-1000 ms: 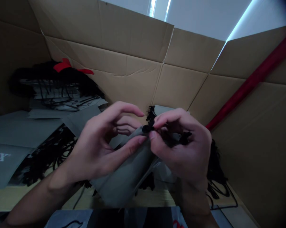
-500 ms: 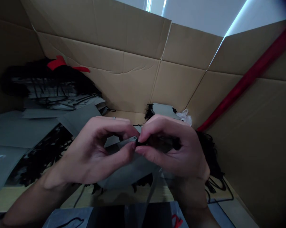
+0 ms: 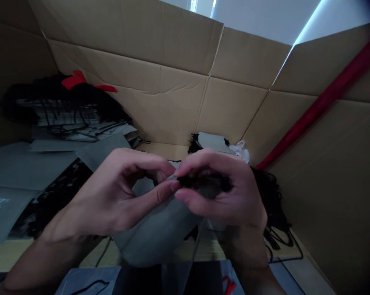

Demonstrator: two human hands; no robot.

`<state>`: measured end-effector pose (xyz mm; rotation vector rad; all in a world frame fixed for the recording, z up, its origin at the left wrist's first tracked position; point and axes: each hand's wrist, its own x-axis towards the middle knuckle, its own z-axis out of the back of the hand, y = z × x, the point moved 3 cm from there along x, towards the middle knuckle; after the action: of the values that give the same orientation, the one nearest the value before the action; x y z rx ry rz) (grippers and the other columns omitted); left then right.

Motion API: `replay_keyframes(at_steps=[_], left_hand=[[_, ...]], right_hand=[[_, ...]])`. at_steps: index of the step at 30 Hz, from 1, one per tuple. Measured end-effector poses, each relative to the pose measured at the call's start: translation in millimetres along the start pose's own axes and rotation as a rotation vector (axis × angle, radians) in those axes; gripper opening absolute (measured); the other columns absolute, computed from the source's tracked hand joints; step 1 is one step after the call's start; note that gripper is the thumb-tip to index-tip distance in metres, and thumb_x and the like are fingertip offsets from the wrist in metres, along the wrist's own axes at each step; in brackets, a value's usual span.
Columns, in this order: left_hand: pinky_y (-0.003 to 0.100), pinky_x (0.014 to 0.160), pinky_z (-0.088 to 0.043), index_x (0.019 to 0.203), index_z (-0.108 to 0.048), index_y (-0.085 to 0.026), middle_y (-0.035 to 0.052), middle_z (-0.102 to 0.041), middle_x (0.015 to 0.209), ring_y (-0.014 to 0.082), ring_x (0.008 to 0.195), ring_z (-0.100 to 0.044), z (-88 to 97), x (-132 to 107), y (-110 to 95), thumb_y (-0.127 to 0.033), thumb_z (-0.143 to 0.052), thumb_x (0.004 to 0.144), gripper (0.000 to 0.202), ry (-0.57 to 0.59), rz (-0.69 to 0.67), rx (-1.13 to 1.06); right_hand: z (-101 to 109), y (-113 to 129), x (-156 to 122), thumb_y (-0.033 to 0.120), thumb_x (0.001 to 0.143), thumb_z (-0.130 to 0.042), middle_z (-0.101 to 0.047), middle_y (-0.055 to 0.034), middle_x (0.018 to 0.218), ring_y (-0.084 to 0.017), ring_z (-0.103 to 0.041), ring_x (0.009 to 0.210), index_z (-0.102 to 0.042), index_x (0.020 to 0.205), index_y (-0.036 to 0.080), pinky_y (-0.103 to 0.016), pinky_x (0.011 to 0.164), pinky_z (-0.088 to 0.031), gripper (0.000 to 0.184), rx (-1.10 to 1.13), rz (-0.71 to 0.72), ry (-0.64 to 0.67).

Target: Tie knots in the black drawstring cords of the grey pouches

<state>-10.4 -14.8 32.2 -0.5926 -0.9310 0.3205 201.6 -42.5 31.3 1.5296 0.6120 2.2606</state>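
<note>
Both hands meet in the middle of the view over a grey paper bag (image 3: 160,233). My left hand (image 3: 120,192) pinches the bag's top edge between thumb and fingers. My right hand (image 3: 224,192) is closed on a black cord (image 3: 200,182) at that same edge, its fingertips touching those of the left hand. The cord's far end is hidden inside the right palm.
Brown cardboard walls (image 3: 179,94) enclose the work surface. Flat grey bags (image 3: 25,168) and a pile of black cords (image 3: 53,200) lie at the left, with a stack bearing a red ribbon (image 3: 76,80) behind. More black cords (image 3: 274,205) lie at the right beside a red strip (image 3: 320,100).
My hands drew together; the left fingers curled from spread into a pinch on the bag edge. The bag's lower part has swung back toward me.
</note>
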Motion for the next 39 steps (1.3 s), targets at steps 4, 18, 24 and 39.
replay_keyframes(at_steps=[4, 18, 24, 39], left_hand=[[0.018, 0.062, -0.055, 0.096, -0.085, -0.024, -0.0033, -0.080, 0.080, 0.0110, 0.066, -0.069, 1.8, 1, -2, -0.019, -0.084, 0.108, 0.013, 0.020, -0.036, 0.031], [0.027, 0.062, -0.055, 0.094, -0.082, -0.024, -0.0013, -0.072, 0.078, 0.0156, 0.070, -0.067, -12.2, -8, -8, -0.025, -0.078, 0.111, 0.018, -0.040, 0.059, -0.203], [0.022, 0.058, -0.050, 0.100, -0.078, -0.022, -0.0019, -0.071, 0.082, 0.0120, 0.066, -0.061, -7.5, -2, -6, -0.022, -0.069, 0.115, 0.017, 0.022, 0.018, -0.029], [0.020, 0.048, -0.034, 0.092, -0.076, -0.020, -0.0051, -0.059, 0.069, 0.0076, 0.054, -0.045, -7.7, 4, -3, -0.019, -0.073, 0.113, 0.021, 0.099, -0.070, -0.044]], right_hand=[[1, -3, 3, 0.007, 0.088, -0.103, -0.086, 0.0005, 0.098, -0.011, -0.078, 0.079, -0.086, 0.105, 0.020, -0.018, 0.073, -0.064, 0.028, 0.088, 0.024, 0.033], [-14, 10, 5, 0.057, 0.085, -0.111, -0.078, -0.0023, 0.086, -0.019, -0.076, 0.075, -0.086, 0.101, 0.023, -0.031, 0.062, -0.062, 0.045, 0.155, -0.226, -0.054], [-8, 5, 29, 0.063, 0.074, -0.116, -0.081, -0.0049, 0.091, -0.024, -0.080, 0.086, -0.089, 0.107, 0.023, -0.034, 0.066, -0.064, 0.058, 0.022, -0.155, -0.073], [4, -11, 1, 0.041, 0.089, -0.111, -0.082, -0.0014, 0.082, -0.016, -0.074, 0.072, -0.090, 0.089, 0.023, -0.026, 0.063, -0.059, 0.028, 0.129, -0.075, -0.182]])
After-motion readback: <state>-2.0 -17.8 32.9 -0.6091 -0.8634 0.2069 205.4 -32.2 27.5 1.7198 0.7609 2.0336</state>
